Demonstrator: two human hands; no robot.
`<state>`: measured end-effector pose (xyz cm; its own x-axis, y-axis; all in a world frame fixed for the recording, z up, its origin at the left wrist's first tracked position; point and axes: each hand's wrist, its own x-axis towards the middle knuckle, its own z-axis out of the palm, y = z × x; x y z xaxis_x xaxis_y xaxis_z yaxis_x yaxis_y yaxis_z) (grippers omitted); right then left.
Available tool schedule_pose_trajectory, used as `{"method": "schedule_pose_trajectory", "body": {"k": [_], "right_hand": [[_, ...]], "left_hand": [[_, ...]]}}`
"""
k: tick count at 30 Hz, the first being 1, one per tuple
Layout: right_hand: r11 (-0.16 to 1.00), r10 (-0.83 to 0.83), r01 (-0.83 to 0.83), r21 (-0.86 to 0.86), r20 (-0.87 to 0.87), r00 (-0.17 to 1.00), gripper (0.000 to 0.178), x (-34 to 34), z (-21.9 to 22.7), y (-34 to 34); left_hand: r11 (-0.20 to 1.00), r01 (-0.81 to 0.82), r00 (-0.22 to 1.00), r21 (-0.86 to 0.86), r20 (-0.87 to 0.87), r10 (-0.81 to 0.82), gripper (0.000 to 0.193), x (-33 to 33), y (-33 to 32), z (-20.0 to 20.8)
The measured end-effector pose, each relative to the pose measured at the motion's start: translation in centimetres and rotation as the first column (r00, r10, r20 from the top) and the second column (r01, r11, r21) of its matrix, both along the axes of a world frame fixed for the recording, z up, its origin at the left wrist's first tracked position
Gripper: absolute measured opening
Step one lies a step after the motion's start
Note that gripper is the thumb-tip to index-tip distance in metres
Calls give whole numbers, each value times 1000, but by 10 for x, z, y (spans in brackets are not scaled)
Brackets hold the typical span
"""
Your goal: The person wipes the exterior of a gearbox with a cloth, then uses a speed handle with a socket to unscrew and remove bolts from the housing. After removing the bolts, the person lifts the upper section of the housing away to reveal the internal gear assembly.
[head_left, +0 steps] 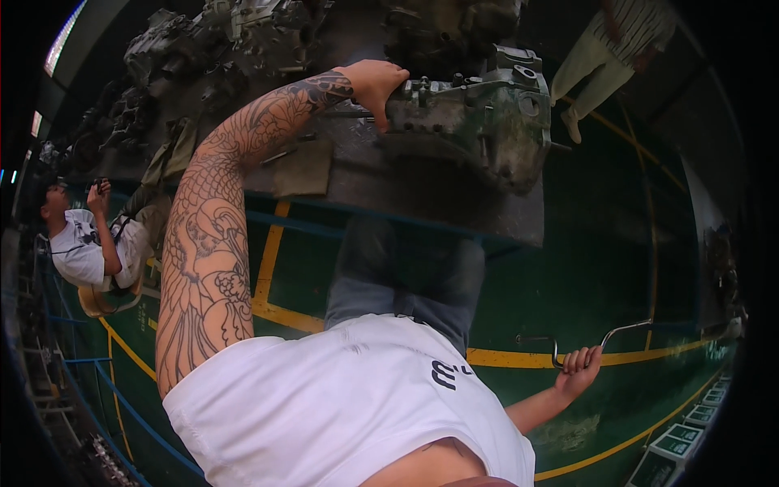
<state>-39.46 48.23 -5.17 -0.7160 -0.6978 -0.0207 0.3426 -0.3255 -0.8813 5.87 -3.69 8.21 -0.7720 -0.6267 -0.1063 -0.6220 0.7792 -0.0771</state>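
Observation:
My tattooed left arm stretches forward, and my left hand [376, 84] grips the left end of a grey metal gearbox [462, 118]. Its thumb points down the near side, while the fingers reach over the far side and are partly hidden. The gearbox lies on its side on a dark metal workbench [357, 183], its wide bell-shaped end to the right. Low at my right side, away from the bench, my right hand [578, 369] is closed around a speed brace [621, 329], a shiny cranked metal bar. The brace hangs clear of everything else.
More gearboxes and metal castings [260, 32] crowd the bench's far side. A brown cloth or card piece [304, 168] lies near its front edge. One person [89, 243] sits at the left holding a phone; another [604, 53] stands far right. White-and-green boxes [673, 446] line the lower right.

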Motion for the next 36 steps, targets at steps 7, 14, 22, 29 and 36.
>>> {"method": "schedule_pose_trajectory", "body": {"k": [7,14,22,29,36], "right_hand": [[995,63,-53,87,-112,992,38,0,5,-18],[965,254,-245,94,-92,963,42,19,29,-52],[652,665,-671,-353,-159,730,48,68,88,-111],[457,840,-700,-548,7,543,48,150,39,-172],[489,859,-751,-444,92,504,49,176,-9,-168]], "left_hand": [[998,39,994,-41,-104,-43,110,14,-5,-17],[999,32,890,-23,-454,-39,108,30,27,-38],[906,267,444,329,-876,187,52,-24,251,-97],[734,97,628,673,-613,479,33,-14,286,-136],[682,103,701,724,-539,467,32,25,283,-142]]}}
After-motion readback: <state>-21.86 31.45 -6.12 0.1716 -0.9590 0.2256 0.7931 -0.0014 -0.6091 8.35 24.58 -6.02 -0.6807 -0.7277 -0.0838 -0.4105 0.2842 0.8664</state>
